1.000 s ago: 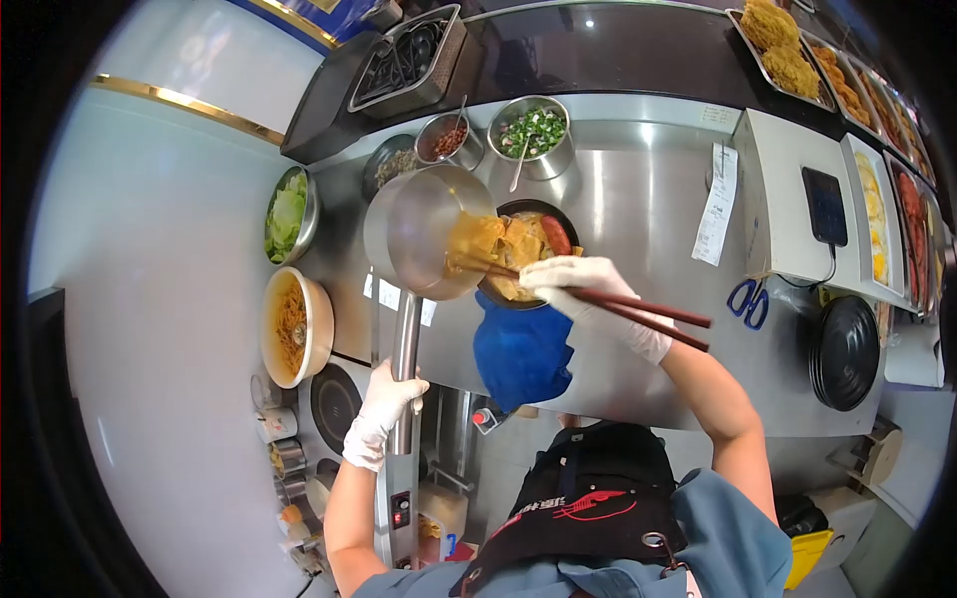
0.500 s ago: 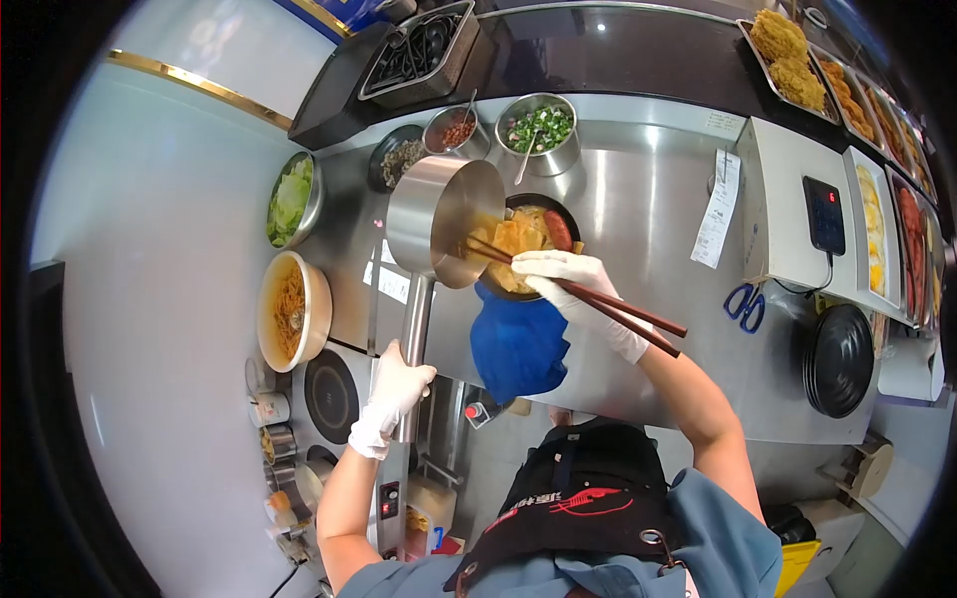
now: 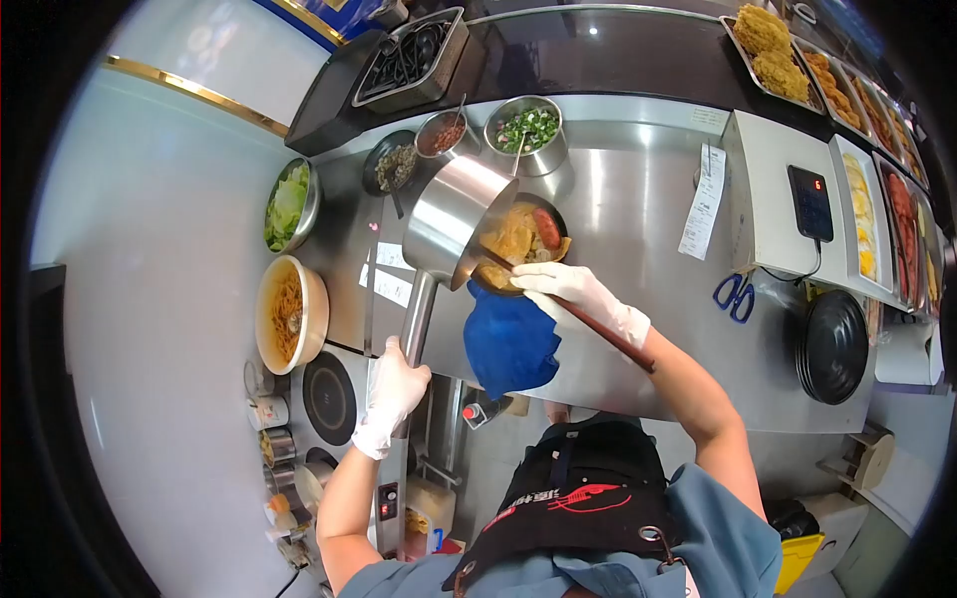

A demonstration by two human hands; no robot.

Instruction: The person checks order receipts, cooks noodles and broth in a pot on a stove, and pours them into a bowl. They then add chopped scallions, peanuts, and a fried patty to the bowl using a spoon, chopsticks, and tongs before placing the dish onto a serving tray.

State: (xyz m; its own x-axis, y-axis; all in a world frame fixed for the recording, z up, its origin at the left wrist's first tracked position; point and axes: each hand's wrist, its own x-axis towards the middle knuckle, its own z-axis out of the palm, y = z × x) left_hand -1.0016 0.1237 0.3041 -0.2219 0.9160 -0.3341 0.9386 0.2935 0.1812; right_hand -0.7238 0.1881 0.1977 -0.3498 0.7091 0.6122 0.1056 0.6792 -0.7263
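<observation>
My gloved left hand (image 3: 398, 387) is closed round the handle of a steel saucepan (image 3: 457, 214). The pan is tipped over a dark bowl (image 3: 561, 221), its mouth facing right and down. Yellowish food and a red sausage (image 3: 546, 229) lie in the bowl, partly hidden behind the pan. Brown chopsticks (image 3: 610, 337) are gripped in my gloved right hand (image 3: 581, 292), with their tips at the pan's rim above the food. A blue cloth (image 3: 511, 339) lies on the steel counter just in front of the bowl.
Behind the bowl stand pots of chopped scallions (image 3: 527, 130) and red bits (image 3: 447, 134). Lettuce (image 3: 288, 204) and a noodle bowl (image 3: 291, 314) are at left. Scissors (image 3: 735, 297), black plates (image 3: 835, 347) and a receipt (image 3: 704, 202) lie at right.
The saucepan has tipped further down over the bowl, its opening now less visible. The chopsticks have swung closer together, and the food sits lower in the bowl.
</observation>
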